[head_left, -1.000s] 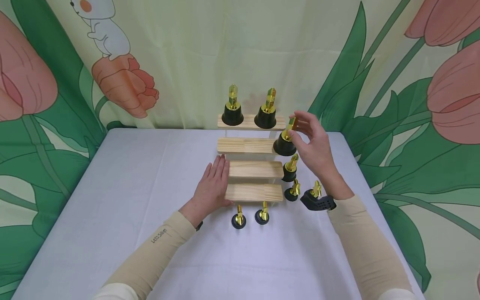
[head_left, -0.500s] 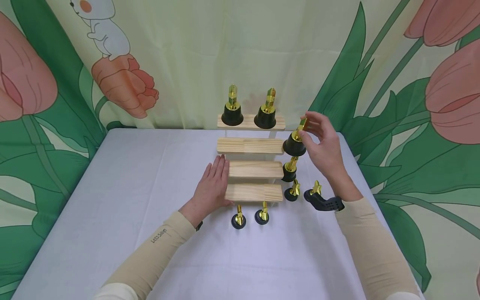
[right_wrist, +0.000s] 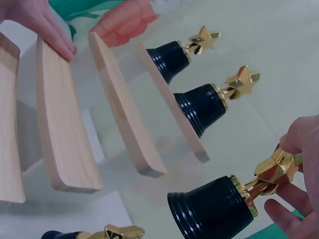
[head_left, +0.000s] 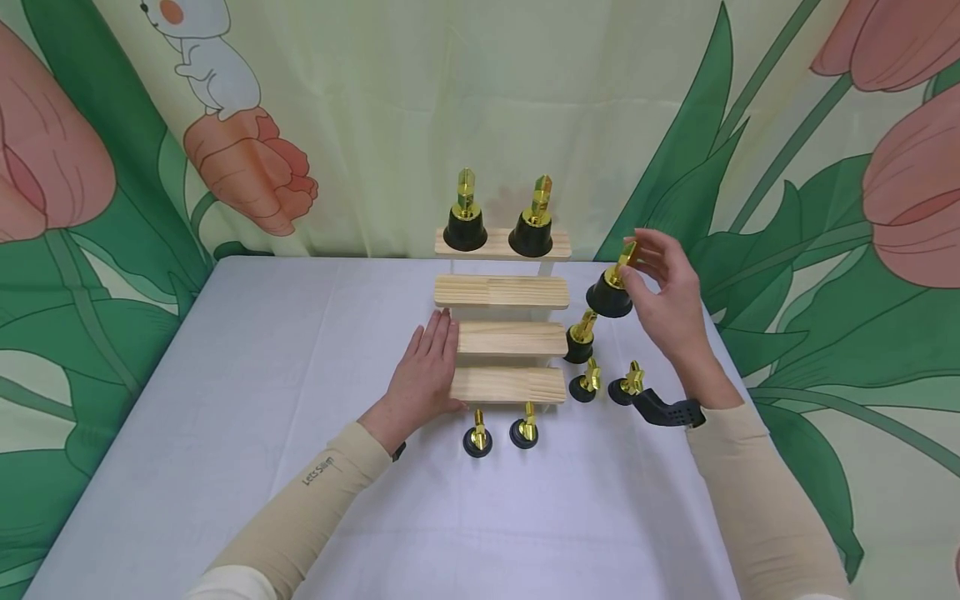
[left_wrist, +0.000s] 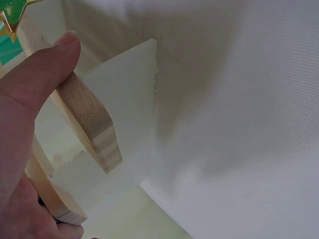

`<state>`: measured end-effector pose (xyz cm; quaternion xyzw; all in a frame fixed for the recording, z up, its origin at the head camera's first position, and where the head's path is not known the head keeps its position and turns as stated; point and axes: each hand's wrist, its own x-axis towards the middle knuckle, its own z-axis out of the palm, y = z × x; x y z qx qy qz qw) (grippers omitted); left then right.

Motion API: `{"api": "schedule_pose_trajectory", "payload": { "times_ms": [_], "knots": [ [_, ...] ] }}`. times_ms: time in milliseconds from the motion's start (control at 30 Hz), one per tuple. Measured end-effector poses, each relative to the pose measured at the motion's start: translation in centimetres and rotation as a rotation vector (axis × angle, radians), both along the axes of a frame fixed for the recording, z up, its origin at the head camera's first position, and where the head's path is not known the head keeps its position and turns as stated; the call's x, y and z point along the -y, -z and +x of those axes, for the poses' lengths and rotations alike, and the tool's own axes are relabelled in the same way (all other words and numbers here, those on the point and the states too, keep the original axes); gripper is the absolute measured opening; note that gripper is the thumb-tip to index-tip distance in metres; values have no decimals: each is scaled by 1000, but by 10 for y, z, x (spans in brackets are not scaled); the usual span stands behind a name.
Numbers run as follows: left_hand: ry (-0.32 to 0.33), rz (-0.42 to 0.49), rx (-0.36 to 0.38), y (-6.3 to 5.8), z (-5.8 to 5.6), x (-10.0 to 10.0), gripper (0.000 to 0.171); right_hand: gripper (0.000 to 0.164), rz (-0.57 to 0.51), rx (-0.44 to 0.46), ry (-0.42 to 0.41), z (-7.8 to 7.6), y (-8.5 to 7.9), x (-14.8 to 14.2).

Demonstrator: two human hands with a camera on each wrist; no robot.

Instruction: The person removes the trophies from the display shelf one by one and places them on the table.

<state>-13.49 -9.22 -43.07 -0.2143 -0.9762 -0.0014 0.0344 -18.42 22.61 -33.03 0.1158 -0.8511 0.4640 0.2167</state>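
Note:
My right hand point(head_left: 669, 292) pinches a small trophy point(head_left: 609, 300) by its gold star, with the black base hanging slightly tilted. This trophy is right of the four-tier wooden display stand point(head_left: 501, 292), apart from it. In the right wrist view, thumb and fingers meet on the star above the black base point(right_wrist: 212, 209). My left hand point(head_left: 422, 375) rests with straight fingers along the stand's left side. In the left wrist view its thumb point(left_wrist: 62, 52) lies on the end of one board point(left_wrist: 92, 122). Two trophies point(head_left: 465, 218) stand on the top tier.
More star trophies stand on the white-clothed table point(head_left: 300, 400): two point(head_left: 478, 437) before the stand, several point(head_left: 582, 337) along its right side, one point(head_left: 628, 385) close to the right wrist's black strap point(head_left: 667, 411). A printed curtain point(head_left: 375, 125) hangs behind.
My right hand has carried the trophy rightward, from the right end of the second tier down to a spot beyond the stand's right edge. The left hand stays put.

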Motion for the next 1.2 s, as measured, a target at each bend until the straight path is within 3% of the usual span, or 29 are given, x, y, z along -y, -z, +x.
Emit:
{"api": "schedule_pose_trajectory", "payload": {
  "times_ms": [767, 1200],
  "knots": [
    [10, 11, -20, 1, 0, 0, 140, 47, 25, 12, 75, 5, 17, -26],
    [3, -10, 9, 0, -1, 0, 140, 48, 46, 81, 110, 8, 31, -33]
  ]
}}
